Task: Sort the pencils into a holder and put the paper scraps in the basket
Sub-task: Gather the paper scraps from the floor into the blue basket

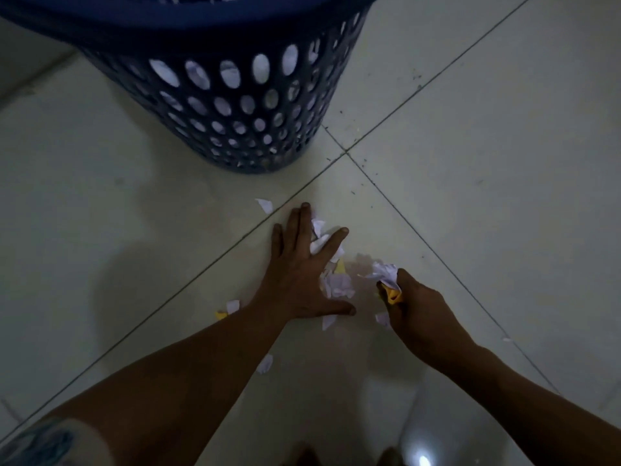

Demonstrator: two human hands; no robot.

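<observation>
1. On a tiled floor (pixel 470 163), the left hand (pixel 299 274) lies flat, fingers spread, pressing loose scraps (pixel 339 284); the right hand (pixel 416 304), at 4 o'clock of it, clenches a wad (pixel 386 274) of white and yellow paper.
2. The basket (pixel 201 25) stands at 11 o'clock, paper already inside.
3. The scraps look featherlight, soft, apt to flutter; best raked together, then pinched in a bunch.

basket (pixel 201 35) — rim cut off at top | scraps (pixel 337 284) — partly under left hand (pixel 299 274)
</observation>
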